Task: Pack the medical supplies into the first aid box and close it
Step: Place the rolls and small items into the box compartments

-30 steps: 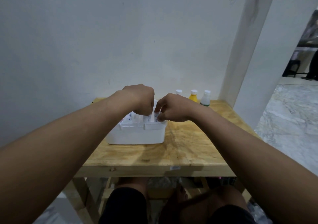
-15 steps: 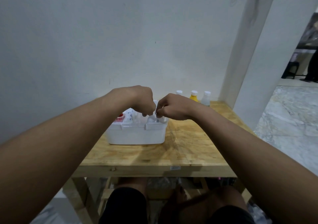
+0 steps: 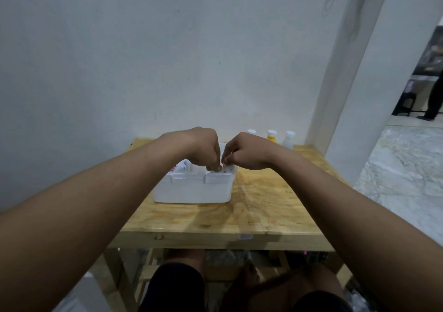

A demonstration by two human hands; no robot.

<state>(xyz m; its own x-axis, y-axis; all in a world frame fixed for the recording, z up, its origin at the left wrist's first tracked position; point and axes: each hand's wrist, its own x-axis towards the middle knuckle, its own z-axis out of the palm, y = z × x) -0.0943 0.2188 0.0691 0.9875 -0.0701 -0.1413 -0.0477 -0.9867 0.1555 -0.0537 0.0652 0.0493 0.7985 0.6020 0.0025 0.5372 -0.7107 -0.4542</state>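
The white first aid box [image 3: 191, 191] stands open on the wooden table [image 3: 263, 211], left of centre. White labelled packs [image 3: 183, 165] with a bit of red show inside its left part. My left hand [image 3: 199, 148] and my right hand [image 3: 244, 153] meet over the box's right section, knuckles up. Their fingertips are pinched together on a small white item [image 3: 226, 169] at the rim. The fingers hide most of that item and the box's interior below them.
Three small bottles stand at the table's back right by the wall: a white-capped one [image 3: 251, 132], a yellow one [image 3: 272, 137] and a clear one [image 3: 288, 139]. A white pillar [image 3: 354, 96] rises right of the table. A person [image 3: 435, 96] stands far off at the right.
Both hands have dropped a little and their fingertips now reach down into the box's right section. The left hand has shifted right, uncovering the packs in the left part.
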